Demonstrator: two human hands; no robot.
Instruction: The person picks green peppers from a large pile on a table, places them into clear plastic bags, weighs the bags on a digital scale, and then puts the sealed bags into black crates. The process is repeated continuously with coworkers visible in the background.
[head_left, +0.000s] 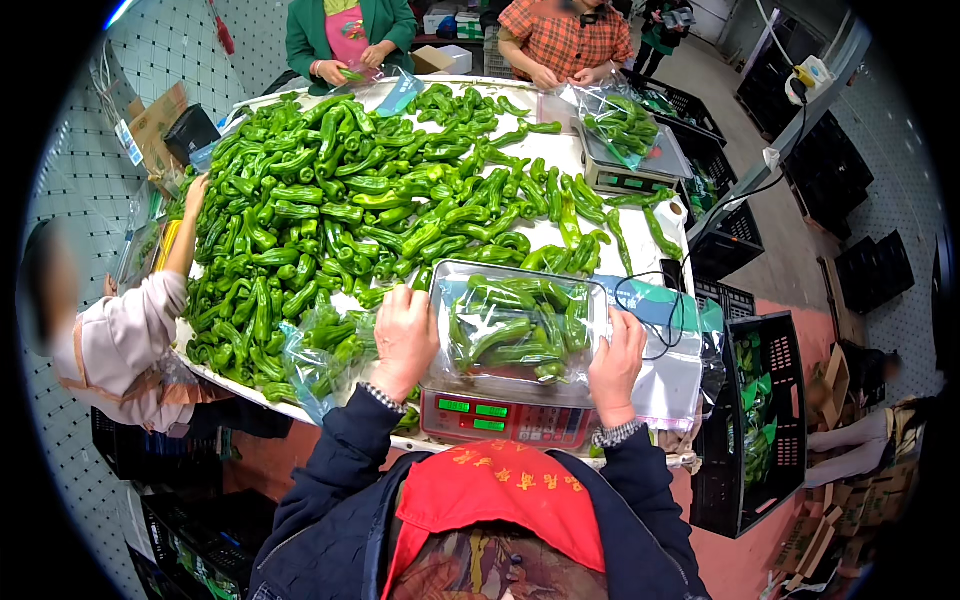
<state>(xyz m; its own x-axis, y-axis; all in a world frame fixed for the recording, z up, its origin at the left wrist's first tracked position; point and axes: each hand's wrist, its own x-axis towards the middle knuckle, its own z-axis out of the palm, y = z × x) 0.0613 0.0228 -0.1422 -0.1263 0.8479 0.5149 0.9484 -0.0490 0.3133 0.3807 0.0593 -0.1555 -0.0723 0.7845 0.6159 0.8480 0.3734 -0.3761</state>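
A metal scale pan sits on a red digital scale with lit green displays, right in front of me. In the pan lies a clear plastic bag of green peppers. My left hand is at the pan's left rim, its fingers bent. On the opposite rim, my right hand has its thumb at the edge and its fingers along the outer side. Another open clear bag with peppers lies to the left of my left hand. A large heap of loose green peppers covers much of the white table.
A second scale carries another bag of peppers. Flat printed bags and a black cable lie right of my right hand. Black crates line the right side. Three people work around the table; one arm reaches into the heap.
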